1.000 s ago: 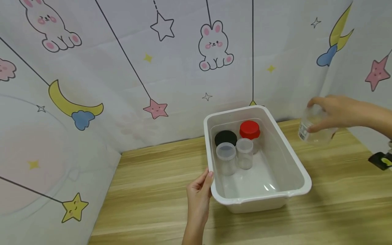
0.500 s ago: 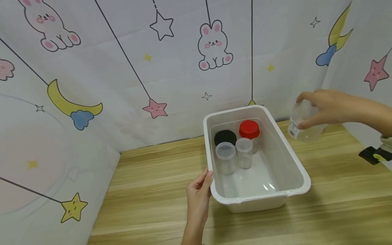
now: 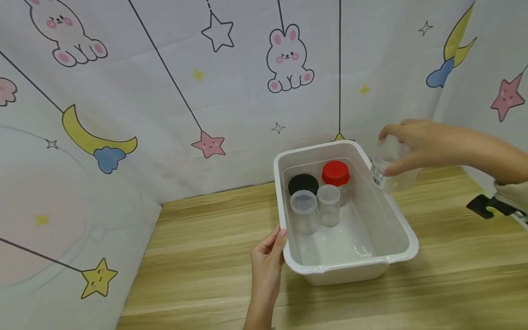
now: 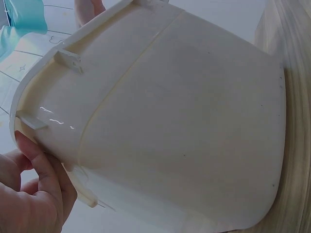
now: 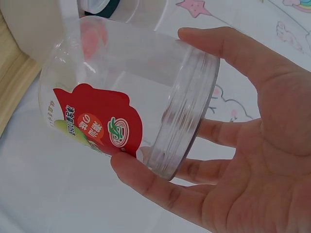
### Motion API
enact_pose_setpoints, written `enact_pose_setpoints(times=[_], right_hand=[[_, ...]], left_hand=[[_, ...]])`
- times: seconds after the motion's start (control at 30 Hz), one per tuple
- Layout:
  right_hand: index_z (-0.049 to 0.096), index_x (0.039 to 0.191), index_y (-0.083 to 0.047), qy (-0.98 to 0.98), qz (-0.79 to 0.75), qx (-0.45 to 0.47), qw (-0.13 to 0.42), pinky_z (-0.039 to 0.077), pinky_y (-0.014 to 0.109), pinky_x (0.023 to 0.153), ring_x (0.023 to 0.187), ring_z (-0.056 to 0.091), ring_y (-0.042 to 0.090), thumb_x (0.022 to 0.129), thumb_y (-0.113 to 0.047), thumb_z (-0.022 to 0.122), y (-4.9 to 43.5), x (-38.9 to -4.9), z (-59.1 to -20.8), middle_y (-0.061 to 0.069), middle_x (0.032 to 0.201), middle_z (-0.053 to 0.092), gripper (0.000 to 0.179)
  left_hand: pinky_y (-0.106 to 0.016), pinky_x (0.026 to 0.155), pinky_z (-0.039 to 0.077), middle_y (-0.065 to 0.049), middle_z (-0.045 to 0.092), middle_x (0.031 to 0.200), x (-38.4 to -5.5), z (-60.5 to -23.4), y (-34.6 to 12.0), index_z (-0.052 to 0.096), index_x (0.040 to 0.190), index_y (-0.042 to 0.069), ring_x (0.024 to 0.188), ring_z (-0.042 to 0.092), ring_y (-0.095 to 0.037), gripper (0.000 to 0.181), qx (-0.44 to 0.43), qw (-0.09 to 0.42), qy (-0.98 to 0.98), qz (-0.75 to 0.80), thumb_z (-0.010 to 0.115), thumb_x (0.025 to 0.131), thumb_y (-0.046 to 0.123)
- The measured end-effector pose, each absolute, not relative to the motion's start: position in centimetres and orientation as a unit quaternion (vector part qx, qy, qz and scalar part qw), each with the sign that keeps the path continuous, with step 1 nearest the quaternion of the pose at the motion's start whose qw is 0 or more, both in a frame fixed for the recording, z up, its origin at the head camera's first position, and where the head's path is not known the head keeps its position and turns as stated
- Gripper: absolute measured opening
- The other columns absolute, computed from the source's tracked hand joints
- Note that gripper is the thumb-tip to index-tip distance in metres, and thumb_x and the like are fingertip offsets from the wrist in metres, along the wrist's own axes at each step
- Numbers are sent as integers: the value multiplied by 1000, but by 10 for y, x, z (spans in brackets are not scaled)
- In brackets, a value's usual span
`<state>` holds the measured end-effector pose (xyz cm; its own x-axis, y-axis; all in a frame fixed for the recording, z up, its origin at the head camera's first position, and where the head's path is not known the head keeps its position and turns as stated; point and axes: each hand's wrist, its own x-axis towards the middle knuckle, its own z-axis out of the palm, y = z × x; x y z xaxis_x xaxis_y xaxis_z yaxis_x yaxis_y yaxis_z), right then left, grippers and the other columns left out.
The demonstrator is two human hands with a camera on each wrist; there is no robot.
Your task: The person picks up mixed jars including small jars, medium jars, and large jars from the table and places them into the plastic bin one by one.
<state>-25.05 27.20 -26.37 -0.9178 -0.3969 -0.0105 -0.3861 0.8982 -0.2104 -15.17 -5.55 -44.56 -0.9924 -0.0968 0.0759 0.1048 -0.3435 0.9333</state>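
My left hand [image 3: 266,261] grips the left rim of a white plastic tub [image 3: 350,270], thumb on the rim; the left wrist view shows its fingers [image 4: 46,170] against the tub's outer side. In my right hand [image 3: 433,144] is a clear plastic jar [image 5: 131,80] with a red label [image 5: 112,119]. Thumb and fingers hold it around its ridged end. The jar is tilted, at the tub's right rim in the head view. Inside the tub stand a black-lidded jar [image 3: 303,184], a red-lidded jar [image 3: 336,173] and two clear containers [image 3: 304,213] with translucent lids.
The tub rests on a wood-grain table [image 3: 198,256]. Behind it hangs a white cloth [image 3: 243,110] printed with bunnies, stars and moons; the cloth also stands along the left and right sides.
My right hand has carried the clear jar leftward, from over the table at the right to the tub's right rim. The left hand and tub have stayed in place.
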Motion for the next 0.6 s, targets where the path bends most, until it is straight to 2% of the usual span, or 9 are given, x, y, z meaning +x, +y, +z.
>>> enact_pose_setpoints(times=[0.43, 0.6], right_hand=[[55, 128, -6, 964, -121, -235, 34, 56, 47, 67, 92, 56, 30, 74, -35, 88, 246, -245, -261, 17, 109, 59, 69], [54, 129, -7, 961, -129, -243, 38, 57, 47, 69, 92, 57, 30, 73, -34, 89, 237, -244, -262, 16, 111, 59, 71]], left_hand=[[-32, 86, 57, -25, 57, 132, -151, -444, -55, 56, 129, -12, 108, 65, -22, 34, -3, 59, -567, -822, 60, 100, 4], [-35, 88, 56, -26, 57, 133, -151, -445, -56, 56, 129, -12, 112, 63, -27, 34, -3, 59, -568, -821, 60, 100, 4]])
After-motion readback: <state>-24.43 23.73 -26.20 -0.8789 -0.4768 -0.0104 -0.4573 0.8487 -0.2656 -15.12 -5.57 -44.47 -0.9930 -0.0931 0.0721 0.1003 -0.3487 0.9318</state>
